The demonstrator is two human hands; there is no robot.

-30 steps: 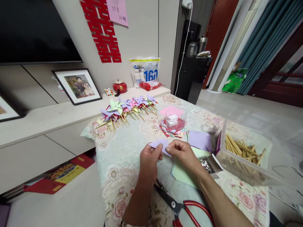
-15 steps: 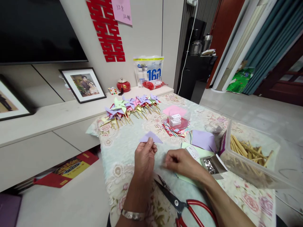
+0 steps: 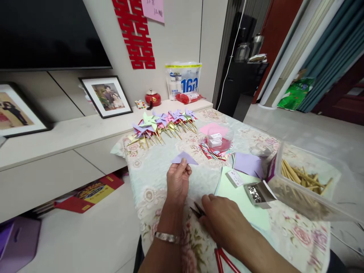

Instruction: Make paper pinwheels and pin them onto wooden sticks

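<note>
Covering scissors [image 3: 199,209], right hand [image 3: 224,222] seemingly grips.

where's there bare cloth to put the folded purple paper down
Bare tablecloth lies between the pinwheels and the left hand. The right side is crowded: green paper, purple sheets, stick tub, with the right hand on the scissors.

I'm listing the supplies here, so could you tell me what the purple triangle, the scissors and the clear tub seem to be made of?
Purple triangle: thin matte paper, by its crisp fold, pinched in the left hand.
Scissors: dark blades, probably metal; glossy red handles that look plastic, mostly hidden under the right hand.
Tub: clear, slightly cloudy plastic; sticks, apparently wood, show through its wall.
</note>
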